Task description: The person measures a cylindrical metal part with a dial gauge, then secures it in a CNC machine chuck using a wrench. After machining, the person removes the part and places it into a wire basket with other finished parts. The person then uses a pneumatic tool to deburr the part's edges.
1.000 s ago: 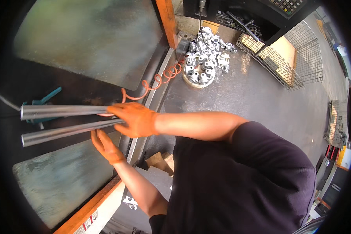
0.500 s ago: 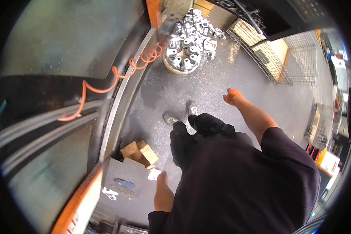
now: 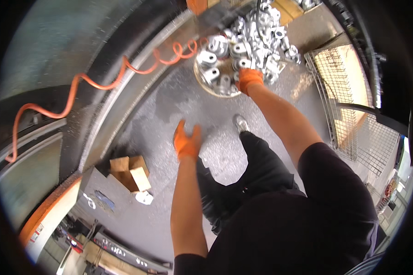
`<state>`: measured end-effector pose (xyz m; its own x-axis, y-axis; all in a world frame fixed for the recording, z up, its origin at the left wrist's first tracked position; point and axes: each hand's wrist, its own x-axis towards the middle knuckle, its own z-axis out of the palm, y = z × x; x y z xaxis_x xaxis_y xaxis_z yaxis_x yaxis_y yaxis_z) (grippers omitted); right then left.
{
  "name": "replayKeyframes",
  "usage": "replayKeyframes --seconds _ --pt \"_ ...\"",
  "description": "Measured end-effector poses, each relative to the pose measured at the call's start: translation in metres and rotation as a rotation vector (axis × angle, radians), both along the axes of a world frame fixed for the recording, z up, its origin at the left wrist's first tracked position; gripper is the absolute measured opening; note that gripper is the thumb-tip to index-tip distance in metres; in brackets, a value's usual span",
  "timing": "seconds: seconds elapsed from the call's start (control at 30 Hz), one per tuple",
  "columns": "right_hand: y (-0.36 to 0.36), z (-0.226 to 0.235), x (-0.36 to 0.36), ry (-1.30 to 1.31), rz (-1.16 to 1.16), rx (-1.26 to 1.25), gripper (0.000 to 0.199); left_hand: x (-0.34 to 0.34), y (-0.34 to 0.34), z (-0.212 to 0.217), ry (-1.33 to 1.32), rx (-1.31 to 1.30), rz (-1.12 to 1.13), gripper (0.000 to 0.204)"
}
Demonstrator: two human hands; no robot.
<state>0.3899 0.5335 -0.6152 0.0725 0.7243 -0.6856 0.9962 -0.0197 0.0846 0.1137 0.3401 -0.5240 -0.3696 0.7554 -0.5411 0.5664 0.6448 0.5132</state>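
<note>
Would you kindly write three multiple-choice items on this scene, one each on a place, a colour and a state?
1. Where is the right hand?
A. at the pile of metal parts
B. on the cardboard box
C. on the wire cage

2. What colour are the gloves?
A. blue
B. orange
C. white

3. How is the left hand?
A. gripping a bar
B. holding the coiled hose
C. empty, fingers spread above the floor

Answers: 1 A, the glove reaches the near edge of the pile; 2 B, both gloves are orange; 3 C, nothing lies in it.
</note>
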Motion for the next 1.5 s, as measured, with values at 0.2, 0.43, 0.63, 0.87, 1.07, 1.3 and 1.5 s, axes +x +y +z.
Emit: replayKeyframes --seconds 0.2,0.43,0.63,0.87,1.07,1.3,1.5 --pt "0.018 0.035 -0.016 -0.206 0.144 -0.134 0.036 0.156 0.098 -0.059 0.050 0.013 -0.038 0.086" --pt "0.027 0.025 0.016 -0.019 0.157 -0.244 0.050 0.206 0.127 -0.104 0.218 -0.110 0.181 0.098" --pt "-0.027 0.010 0.056 0.053 -0.046 0.049 0.051 0.219 0.133 -0.110 0.082 0.006 0.346 0.101" --pt "-0.147 0.043 0.161 0.528 -0.269 0.212 0.053 0.212 0.087 -0.156 -0.213 0.308 0.489 0.092" --pt "-0.306 0.092 0.328 0.523 -0.667 0.116 0.069 0.220 -0.044 -0.104 -0.853 0.149 0.754 0.090" --pt "-0.497 0.107 0.549 0.921 -1.400 0.503 0.064 0.221 -0.257 -0.074 -0.767 -0.029 0.562 0.085" --pt "-0.504 0.167 0.688 1.611 -1.982 0.886 0.038 0.317 -0.302 -0.019 -0.734 -0.196 0.665 0.087"
